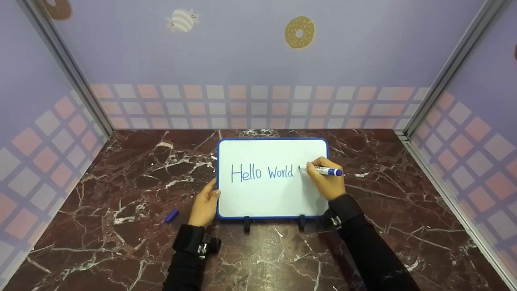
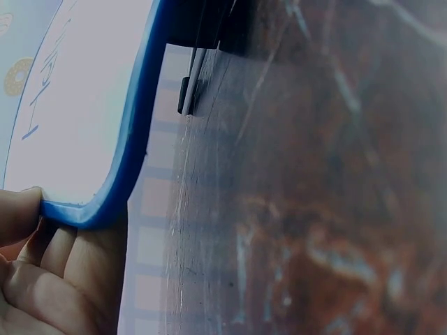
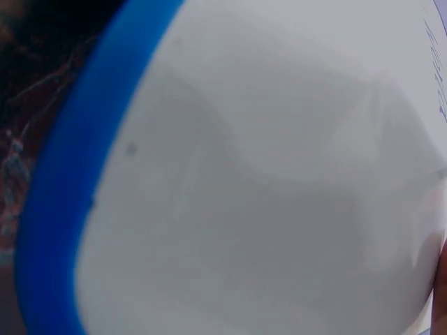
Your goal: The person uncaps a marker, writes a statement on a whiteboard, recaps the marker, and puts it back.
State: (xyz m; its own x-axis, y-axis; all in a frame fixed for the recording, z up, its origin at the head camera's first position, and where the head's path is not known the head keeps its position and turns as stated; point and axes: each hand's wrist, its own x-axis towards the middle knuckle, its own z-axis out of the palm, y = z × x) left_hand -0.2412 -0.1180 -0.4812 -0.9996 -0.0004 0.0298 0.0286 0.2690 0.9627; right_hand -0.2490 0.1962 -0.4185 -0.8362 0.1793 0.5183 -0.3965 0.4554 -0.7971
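Observation:
A small whiteboard (image 1: 266,198) with a blue frame stands propped on black feet, "Hello World" written across it in blue. At its left edge my left hand (image 1: 205,206) grips the frame; the left wrist view shows the thumb (image 2: 19,215) on the front and the other fingers behind. My right hand (image 1: 329,180) pinches a white and blue marker (image 1: 323,170), uncapped, its dark tip at the board just right of the "d". Only a sliver of that hand (image 3: 440,293) appears in the right wrist view, beside the board's white surface (image 3: 279,230).
A blue marker cap (image 1: 171,216) lies on the dark red marbled table (image 1: 133,242), left of my left hand. The board's black feet (image 1: 246,224) stick out toward me. Lilac walls (image 1: 242,52) with checked bands enclose the back and both sides.

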